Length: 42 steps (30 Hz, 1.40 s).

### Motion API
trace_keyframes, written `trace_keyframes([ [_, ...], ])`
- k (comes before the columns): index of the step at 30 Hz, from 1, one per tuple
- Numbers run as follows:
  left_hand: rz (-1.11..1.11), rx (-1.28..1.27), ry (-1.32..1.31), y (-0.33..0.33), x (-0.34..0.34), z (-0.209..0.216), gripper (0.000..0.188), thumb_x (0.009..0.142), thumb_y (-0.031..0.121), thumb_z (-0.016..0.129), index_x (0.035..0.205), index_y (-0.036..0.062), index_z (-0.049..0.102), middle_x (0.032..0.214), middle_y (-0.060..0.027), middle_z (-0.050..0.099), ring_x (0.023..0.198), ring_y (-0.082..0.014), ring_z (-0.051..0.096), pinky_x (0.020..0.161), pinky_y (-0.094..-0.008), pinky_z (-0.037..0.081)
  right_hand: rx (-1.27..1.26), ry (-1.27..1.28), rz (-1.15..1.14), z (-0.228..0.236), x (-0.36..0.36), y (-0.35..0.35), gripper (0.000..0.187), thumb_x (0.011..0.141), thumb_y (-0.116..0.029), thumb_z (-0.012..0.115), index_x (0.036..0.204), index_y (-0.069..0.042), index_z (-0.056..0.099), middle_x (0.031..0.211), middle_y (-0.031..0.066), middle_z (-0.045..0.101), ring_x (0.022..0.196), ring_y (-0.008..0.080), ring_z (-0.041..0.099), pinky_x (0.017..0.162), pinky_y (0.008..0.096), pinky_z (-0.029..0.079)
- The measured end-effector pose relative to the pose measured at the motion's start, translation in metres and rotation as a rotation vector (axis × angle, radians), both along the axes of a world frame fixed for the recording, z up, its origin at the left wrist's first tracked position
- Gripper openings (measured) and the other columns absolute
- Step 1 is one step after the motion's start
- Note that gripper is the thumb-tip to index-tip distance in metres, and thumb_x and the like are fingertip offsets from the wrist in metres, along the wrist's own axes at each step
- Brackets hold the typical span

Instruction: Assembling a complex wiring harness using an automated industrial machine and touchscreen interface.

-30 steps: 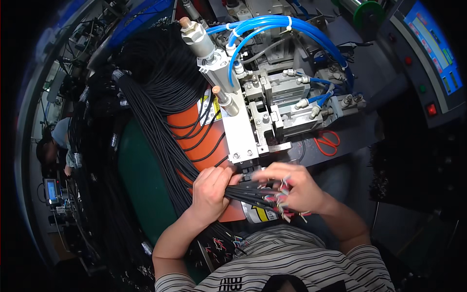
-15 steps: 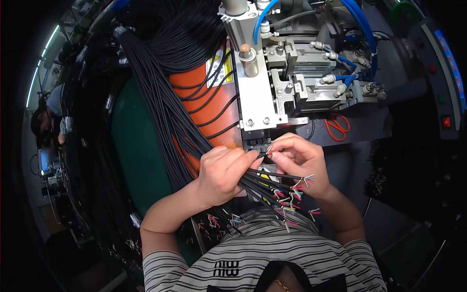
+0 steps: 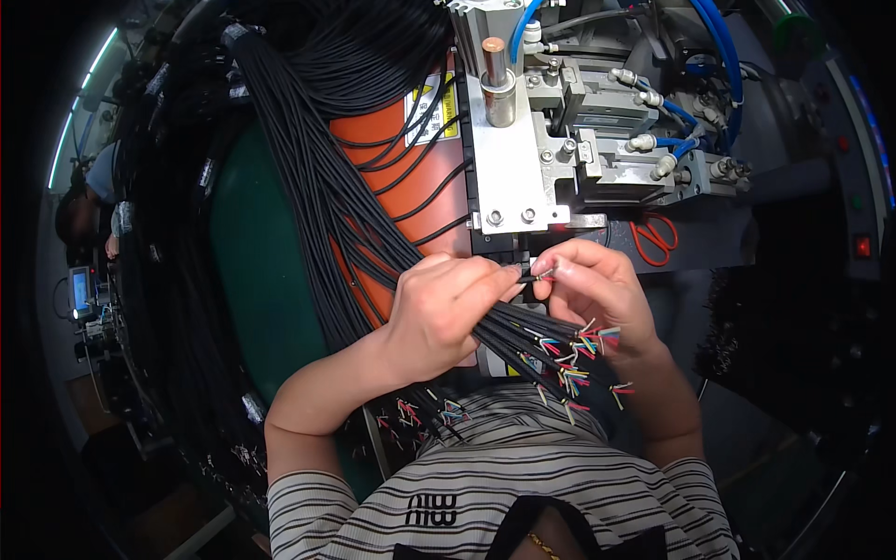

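Though in left hand (image 3: 441, 303), cables (image 3: 511, 333) tips-out

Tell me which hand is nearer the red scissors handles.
Right. The right hand sits just below and left of the red scissors handles; the left hand is farther off to the left, holding black cables.

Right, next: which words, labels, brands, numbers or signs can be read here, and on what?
Wording not copied:
Label with a triangle sign, white and yellow, on the orange panel: print visible.
Striped shirt: large dark lettering on the chest.
Yellow label below the black cables: mostly covered, unreadable.
Metal actuator: any print too small to read.
Control panel screen at right: edge-on, unreadable.
Small screen at far left: too small to read.
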<state>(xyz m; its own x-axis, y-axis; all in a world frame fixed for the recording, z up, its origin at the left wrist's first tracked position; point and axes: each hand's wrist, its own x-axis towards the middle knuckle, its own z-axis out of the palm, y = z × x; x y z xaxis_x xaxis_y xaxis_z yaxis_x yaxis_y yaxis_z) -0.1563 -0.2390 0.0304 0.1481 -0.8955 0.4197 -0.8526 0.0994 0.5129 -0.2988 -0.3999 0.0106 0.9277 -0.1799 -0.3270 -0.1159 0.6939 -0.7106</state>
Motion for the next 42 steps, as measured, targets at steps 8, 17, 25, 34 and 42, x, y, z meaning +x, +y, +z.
trace_keyframes([
  [8,0.0,-0.083,-0.196,-0.002,-0.009,-0.002,0.031,0.073,0.008,0.064,0.102,-0.0037,0.064,0.082,-0.0063,0.061,0.063,-0.0185,0.059,0.055,-0.0308,0.042,-0.568,-0.06,-0.125,0.001,0.001,0.021,0.022,0.087,0.007,0.064,0.107,0.001,0.058,0.081,-0.0004,0.058,0.059,-0.0002,0.05,0.049,0.0155,0.036],
  [17,0.002,-0.06,0.022,-0.005,-0.002,-0.007,0.026,0.076,0.004,0.069,0.1,-0.002,0.061,0.073,-0.0075,0.057,0.056,-0.022,0.057,0.051,-0.0331,0.043,-0.071,-0.03,-0.076,0.004,-0.002,0.009,0.018,0.095,-0.001,0.056,0.109,0.005,0.066,0.089,0.0114,0.066,0.058,0.0089,0.058,0.05,0.0185,0.043],
  [25,-0.125,0.079,0.392,-0.006,0.012,-0.004,0.017,0.081,0.003,0.071,0.095,-0.0018,0.062,0.073,-0.0099,0.06,0.061,-0.0242,0.06,0.053,-0.0329,0.046,-0.245,-0.123,-0.017,0.0,0.0,0.001,0.016,0.091,0.004,0.057,0.104,0.007,0.067,0.091,0.013,0.067,0.058,0.0097,0.06,0.052,0.0201,0.049],
  [34,-0.064,0.062,0.009,-0.005,-0.003,-0.001,0.018,0.074,0.01,0.074,0.084,0.0003,0.062,0.066,-0.0082,0.055,0.051,-0.0234,0.054,0.047,-0.034,0.041,-1.243,-0.188,-0.033,0.006,0.003,0.0,0.005,0.083,0.003,0.066,0.088,0.004,0.065,0.075,0.0073,0.063,0.053,0.0081,0.058,0.044,0.024,0.043],
  [42,0.046,0.069,-0.173,-0.002,-0.005,-0.003,0.04,0.069,0.008,0.064,0.108,-0.0039,0.063,0.085,-0.0073,0.054,0.072,-0.0206,0.058,0.061,-0.0352,0.046,-1.646,-0.092,-0.098,0.002,0.006,0.003,0.006,0.078,0.0,0.069,0.081,0.0,0.063,0.066,0.0086,0.056,0.047,0.0195,0.056,0.044,0.0304,0.042],
])
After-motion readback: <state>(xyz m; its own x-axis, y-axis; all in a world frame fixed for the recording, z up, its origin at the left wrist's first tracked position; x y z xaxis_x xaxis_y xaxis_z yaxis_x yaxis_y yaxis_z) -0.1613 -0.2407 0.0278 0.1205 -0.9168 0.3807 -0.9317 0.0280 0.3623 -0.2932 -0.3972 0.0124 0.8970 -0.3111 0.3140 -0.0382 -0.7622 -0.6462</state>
